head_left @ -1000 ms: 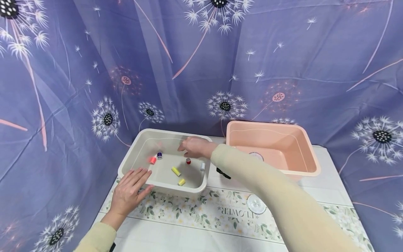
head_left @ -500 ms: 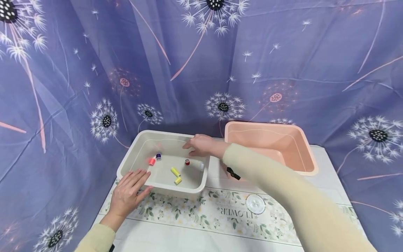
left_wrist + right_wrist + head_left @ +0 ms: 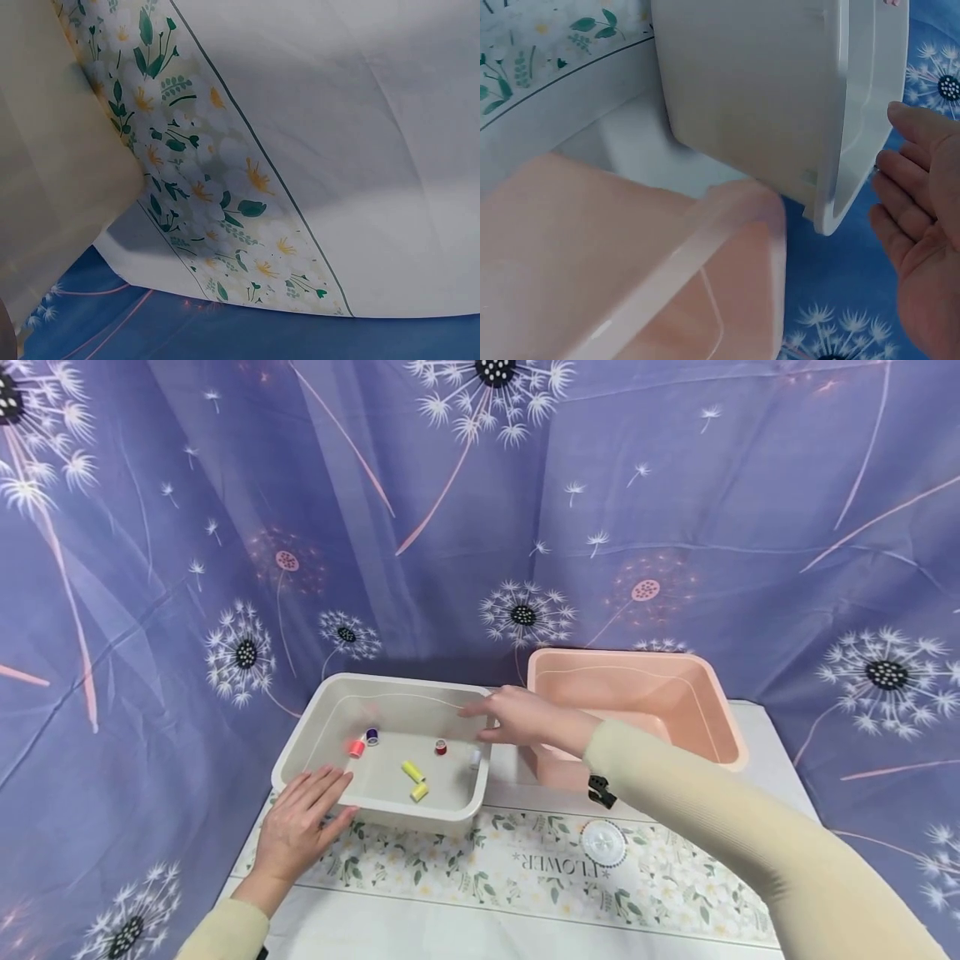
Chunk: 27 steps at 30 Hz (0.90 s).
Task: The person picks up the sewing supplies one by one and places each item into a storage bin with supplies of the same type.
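The light grey bin (image 3: 446,814) holds several small thread spools on its floor. A neon red spool (image 3: 356,748) and a dark blue spool (image 3: 372,737) lie at the left. Two yellow ones, a longer yellow spool (image 3: 412,771) and a shorter yellow spool (image 3: 419,792), lie near the front. Further right are a dark red spool (image 3: 440,747) and a white spool (image 3: 476,759). My left hand (image 3: 300,822) rests with straight fingers on the bin's front-left rim. My right hand (image 3: 517,714) hovers over its back-right corner, fingers loosely bent; nothing shows between thumb and fingers in the right wrist view.
A pink bin (image 3: 727,727) stands to the right, with a narrow gap between it and the grey one. In front of it lies a round clear beaded coaster (image 3: 603,843) on the floral tablecloth (image 3: 510,877). A purple dandelion curtain (image 3: 420,610) hangs behind.
My right hand has drawn back rightward, from above the grey bin's interior to its right rim. The left hand stays on the front rim. The view has shifted slightly.
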Each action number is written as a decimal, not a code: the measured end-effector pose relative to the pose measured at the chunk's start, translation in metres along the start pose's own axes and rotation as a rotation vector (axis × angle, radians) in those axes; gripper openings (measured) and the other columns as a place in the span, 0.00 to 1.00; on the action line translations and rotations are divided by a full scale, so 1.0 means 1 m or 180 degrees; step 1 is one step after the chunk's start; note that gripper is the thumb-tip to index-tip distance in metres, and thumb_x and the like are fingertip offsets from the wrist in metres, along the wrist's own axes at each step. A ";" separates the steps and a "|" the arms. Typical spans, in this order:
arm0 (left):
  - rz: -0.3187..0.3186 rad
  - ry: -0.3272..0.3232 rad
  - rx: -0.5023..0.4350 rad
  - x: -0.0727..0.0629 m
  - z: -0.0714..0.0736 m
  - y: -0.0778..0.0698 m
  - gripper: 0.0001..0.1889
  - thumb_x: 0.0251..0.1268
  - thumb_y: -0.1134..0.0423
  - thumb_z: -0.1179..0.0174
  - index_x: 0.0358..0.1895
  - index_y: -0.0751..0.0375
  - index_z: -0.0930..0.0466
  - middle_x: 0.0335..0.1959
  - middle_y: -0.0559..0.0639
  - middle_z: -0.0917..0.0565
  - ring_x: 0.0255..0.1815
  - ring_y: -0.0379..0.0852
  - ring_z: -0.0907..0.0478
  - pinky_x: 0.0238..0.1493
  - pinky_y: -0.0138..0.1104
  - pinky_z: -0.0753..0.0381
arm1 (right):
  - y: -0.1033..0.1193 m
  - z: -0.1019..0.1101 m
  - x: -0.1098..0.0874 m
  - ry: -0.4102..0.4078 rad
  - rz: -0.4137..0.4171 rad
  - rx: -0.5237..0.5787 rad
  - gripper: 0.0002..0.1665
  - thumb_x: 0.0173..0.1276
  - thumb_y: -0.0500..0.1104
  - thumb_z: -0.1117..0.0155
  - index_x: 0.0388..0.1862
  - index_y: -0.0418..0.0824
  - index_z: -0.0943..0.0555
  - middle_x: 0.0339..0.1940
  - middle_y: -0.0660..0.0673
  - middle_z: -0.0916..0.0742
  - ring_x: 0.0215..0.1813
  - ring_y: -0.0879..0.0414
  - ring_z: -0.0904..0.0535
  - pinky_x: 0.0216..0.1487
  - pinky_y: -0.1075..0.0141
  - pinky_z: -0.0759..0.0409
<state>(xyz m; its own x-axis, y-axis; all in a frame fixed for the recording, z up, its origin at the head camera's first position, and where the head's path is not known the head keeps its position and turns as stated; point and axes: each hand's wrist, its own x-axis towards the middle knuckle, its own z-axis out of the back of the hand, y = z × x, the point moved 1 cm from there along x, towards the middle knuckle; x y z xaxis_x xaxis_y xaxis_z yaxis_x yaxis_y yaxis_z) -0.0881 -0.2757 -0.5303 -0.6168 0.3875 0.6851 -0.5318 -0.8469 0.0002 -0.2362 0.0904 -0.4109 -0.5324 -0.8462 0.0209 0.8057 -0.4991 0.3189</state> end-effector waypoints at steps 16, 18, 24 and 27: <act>0.0025 0.0020 -0.0036 0.002 0.003 -0.003 0.35 0.84 0.33 0.54 0.62 0.61 0.13 0.55 0.62 0.10 0.56 0.64 0.13 0.86 0.34 0.46 | -0.006 0.007 -0.062 -0.0300 -0.0098 0.0259 0.29 0.74 0.45 0.26 0.69 0.34 0.18 0.64 0.36 0.12 0.60 0.43 0.11 0.69 0.47 0.17; 0.0016 0.0019 -0.0051 0.002 0.003 -0.003 0.34 0.84 0.34 0.53 0.62 0.61 0.13 0.54 0.62 0.10 0.56 0.64 0.13 0.86 0.34 0.46 | -0.007 0.007 -0.070 -0.0337 -0.0132 0.0252 0.29 0.74 0.45 0.26 0.69 0.34 0.18 0.65 0.36 0.12 0.62 0.41 0.12 0.70 0.45 0.18; -0.0028 -0.0014 -0.0101 0.005 0.005 -0.002 0.35 0.84 0.34 0.54 0.61 0.61 0.12 0.53 0.63 0.10 0.53 0.65 0.12 0.86 0.32 0.49 | -0.010 0.009 -0.091 -0.0363 -0.0298 0.0325 0.30 0.76 0.48 0.30 0.72 0.36 0.20 0.69 0.38 0.15 0.71 0.38 0.19 0.75 0.39 0.25; -0.0052 -0.0034 -0.0107 0.005 0.006 -0.002 0.34 0.84 0.34 0.53 0.61 0.60 0.12 0.53 0.63 0.10 0.53 0.65 0.12 0.86 0.33 0.45 | -0.012 0.010 -0.101 -0.0380 -0.0367 0.0351 0.30 0.77 0.48 0.30 0.73 0.37 0.20 0.70 0.37 0.16 0.72 0.37 0.21 0.75 0.39 0.25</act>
<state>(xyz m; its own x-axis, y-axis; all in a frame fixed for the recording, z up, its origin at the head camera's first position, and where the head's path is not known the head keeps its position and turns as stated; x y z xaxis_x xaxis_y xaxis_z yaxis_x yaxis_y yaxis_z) -0.0873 -0.2744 -0.5223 -0.6017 0.3971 0.6930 -0.5610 -0.8277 -0.0128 -0.1946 0.1833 -0.4070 -0.6519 -0.7532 0.0883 0.7078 -0.5624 0.4275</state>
